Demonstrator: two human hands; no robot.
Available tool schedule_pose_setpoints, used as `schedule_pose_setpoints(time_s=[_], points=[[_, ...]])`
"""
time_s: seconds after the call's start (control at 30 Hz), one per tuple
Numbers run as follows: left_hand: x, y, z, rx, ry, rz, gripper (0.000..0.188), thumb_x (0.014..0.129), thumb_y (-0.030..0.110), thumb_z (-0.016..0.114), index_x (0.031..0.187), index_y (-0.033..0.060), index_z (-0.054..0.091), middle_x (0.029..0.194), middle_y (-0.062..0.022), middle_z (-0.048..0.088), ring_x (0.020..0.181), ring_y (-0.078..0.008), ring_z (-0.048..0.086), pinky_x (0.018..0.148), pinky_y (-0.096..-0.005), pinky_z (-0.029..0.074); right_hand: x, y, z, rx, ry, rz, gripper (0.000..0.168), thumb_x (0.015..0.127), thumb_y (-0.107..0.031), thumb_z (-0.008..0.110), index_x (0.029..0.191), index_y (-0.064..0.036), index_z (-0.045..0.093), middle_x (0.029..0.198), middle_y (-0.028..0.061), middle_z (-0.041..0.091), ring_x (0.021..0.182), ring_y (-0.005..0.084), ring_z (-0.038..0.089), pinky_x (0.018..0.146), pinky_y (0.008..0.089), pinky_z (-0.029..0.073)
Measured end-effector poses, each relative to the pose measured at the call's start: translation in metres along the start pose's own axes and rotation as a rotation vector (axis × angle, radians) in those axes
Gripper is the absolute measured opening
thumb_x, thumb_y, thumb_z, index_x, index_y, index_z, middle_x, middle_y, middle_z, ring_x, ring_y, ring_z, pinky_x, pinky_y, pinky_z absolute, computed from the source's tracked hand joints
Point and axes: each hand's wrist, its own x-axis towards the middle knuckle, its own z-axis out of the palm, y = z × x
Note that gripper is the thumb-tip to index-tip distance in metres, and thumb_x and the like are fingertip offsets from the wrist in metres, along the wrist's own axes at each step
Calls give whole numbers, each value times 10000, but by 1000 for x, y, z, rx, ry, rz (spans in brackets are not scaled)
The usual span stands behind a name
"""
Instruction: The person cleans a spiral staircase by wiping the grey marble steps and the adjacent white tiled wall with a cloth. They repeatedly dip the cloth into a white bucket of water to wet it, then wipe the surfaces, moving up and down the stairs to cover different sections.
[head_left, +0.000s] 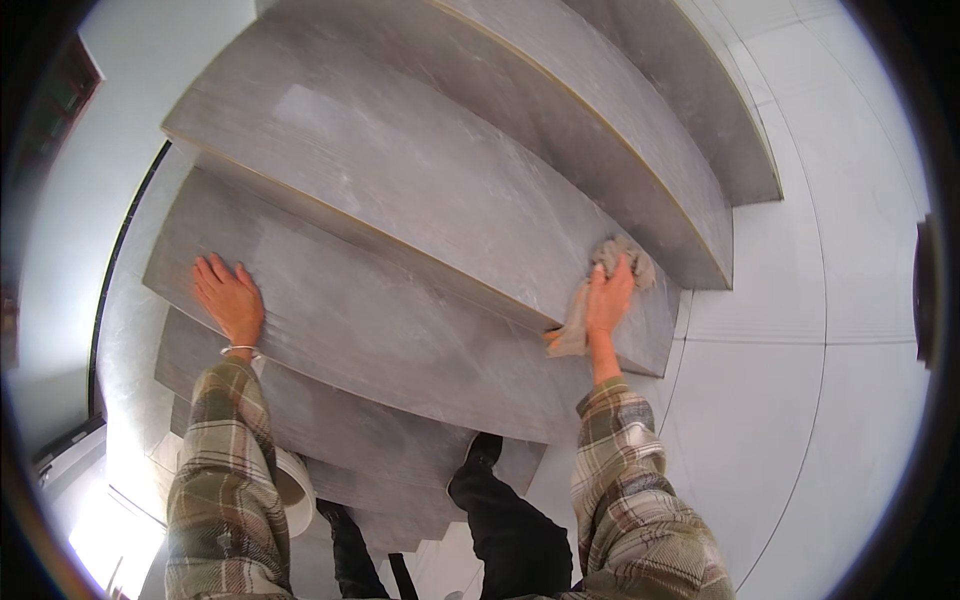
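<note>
Grey marbled stair treads (420, 172) rise before me. My right hand (609, 296) presses a crumpled beige cloth (637, 262) onto a tread near its right end; part of the cloth hangs over the edge, with an orange patch at its corner. On the tread below, at its left end, my left hand (230, 296) lies flat with the fingers apart and holds nothing. A thin pale band circles the left wrist.
A white bucket (298, 495) stands lower down, partly behind my left sleeve. My feet are on lower steps. White tiled wall (757, 390) borders the stairs at right; a pale wall (67, 300) with a dark strip is at left.
</note>
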Motion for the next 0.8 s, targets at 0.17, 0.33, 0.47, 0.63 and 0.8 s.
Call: schedule_pose_setpoints(time_s=[0.17, 0.33, 0.47, 0.63, 0.8], points=[[-2, 10, -6, -38, -129, -57, 581, 935, 297, 529, 1396, -36, 408, 1488, -245, 342, 1410, -382, 275, 1149, -504, 213, 0, -156, 32, 91, 15, -322, 609, 924, -379, 554, 1437, -110, 368, 1403, 216, 409, 1334, 387, 347, 1046, 511, 310], [-2, 10, -9, -126, -133, -90, 569, 941, 280, 521, 1394, -41, 395, 1501, -259, 305, 1414, -402, 250, 1150, -510, 205, 5, -291, 63, 146, -9, -471, 630, 909, -406, 560, 1438, -121, 372, 1401, 232, 405, 1331, 418, 337, 1041, 536, 299], [-2, 5, -12, -151, -171, -122, 611, 927, 299, 532, 1413, -38, 376, 1513, -265, 285, 1419, -413, 238, 1160, -524, 182, 2, -400, 79, 276, -24, -639, 631, 894, -419, 574, 1423, -124, 396, 1393, 234, 414, 1326, 416, 343, 1030, 523, 313], [-5, 12, -11, -195, -197, -147, 611, 921, 289, 535, 1413, -37, 376, 1515, -263, 281, 1427, -414, 218, 1164, -531, 166, 10, -503, 104, 344, 13, -740, 637, 880, -424, 580, 1415, -125, 407, 1387, 234, 422, 1321, 400, 355, 1020, 521, 316], [-7, 13, -10, -194, -218, -156, 621, 914, 291, 546, 1414, -34, 376, 1517, -259, 275, 1429, -411, 215, 1163, -536, 163, 15, -570, 124, 440, -6, -750, 639, 868, -444, 575, 1404, -130, 423, 1381, 255, 422, 1314, 400, 356, 1033, 528, 285]])
